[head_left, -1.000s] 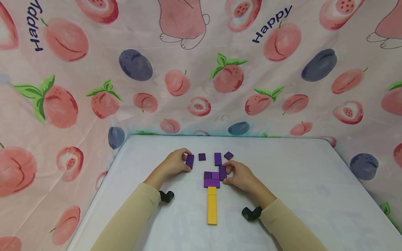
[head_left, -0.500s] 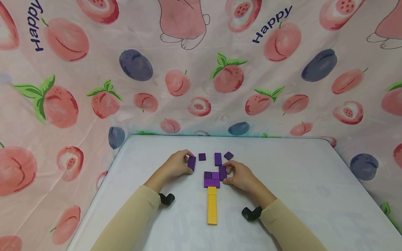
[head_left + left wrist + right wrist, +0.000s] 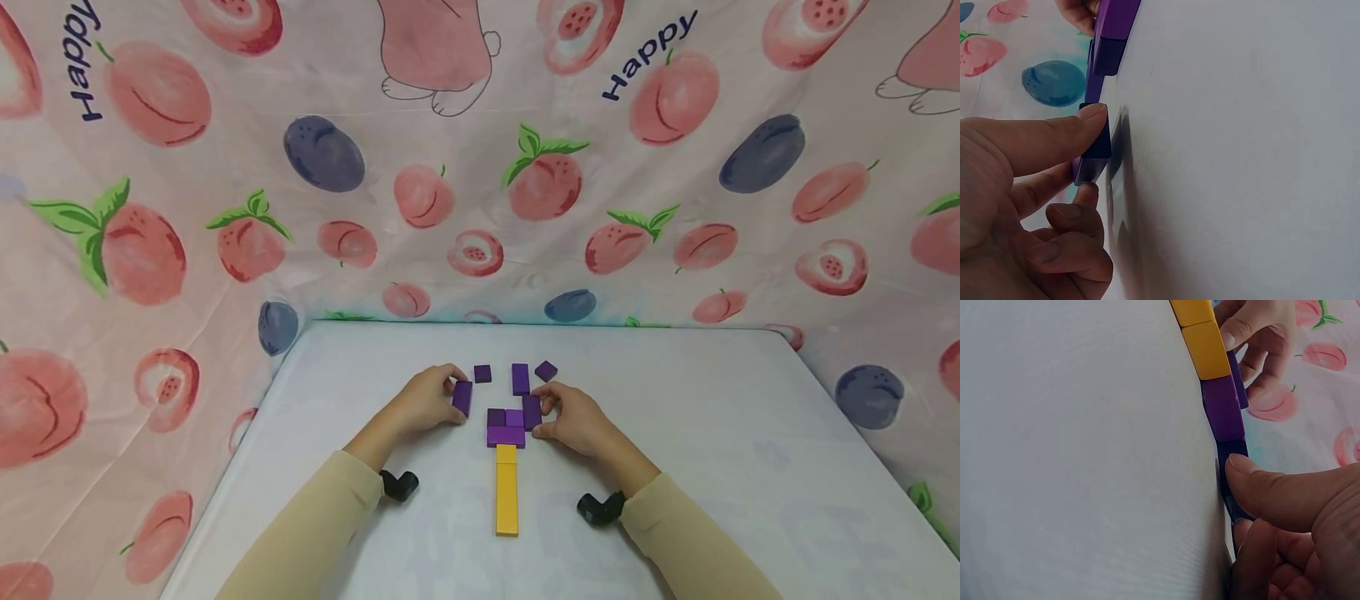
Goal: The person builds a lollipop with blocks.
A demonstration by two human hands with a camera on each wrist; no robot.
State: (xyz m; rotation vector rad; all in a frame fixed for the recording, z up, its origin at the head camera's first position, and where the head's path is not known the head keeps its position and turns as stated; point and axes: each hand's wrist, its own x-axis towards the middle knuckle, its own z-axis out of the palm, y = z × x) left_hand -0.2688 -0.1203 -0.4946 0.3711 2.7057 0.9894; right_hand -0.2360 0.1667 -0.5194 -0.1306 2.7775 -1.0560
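Head view: left hand (image 3: 430, 398) grasping the left block (image 3: 462, 398) by thumb and fingers, block a bit tilted and apart from the purple cluster (image 3: 506, 437). Right hand (image 3: 573, 418) had the right block (image 3: 532, 412) pinched, seemingly flush with the cluster's right side. Yellow strip (image 3: 507, 500) ran from the cluster toward the person. Beyond lay a small square block (image 3: 483, 373), an upright rectangular block (image 3: 521, 379) and a turned block (image 3: 546, 371), all purple, on the white surface (image 3: 675, 375).

Left wrist view: thumb pressed one side of the left block, fingers on the other — firm pinch. Shadow beside it; couldn't tell if it was lifted. Cluster was farther off, not touching.

Right wrist view: right thumb on the right block, which adjoined the cluster; left hand visible behind.

Step in hand, as judged: adding purple blocks to the cluster's sides — right one looked seated, left one not yet. Next move likely called for sliding the left block across, squaring it up against the left side while the right hand steadied.
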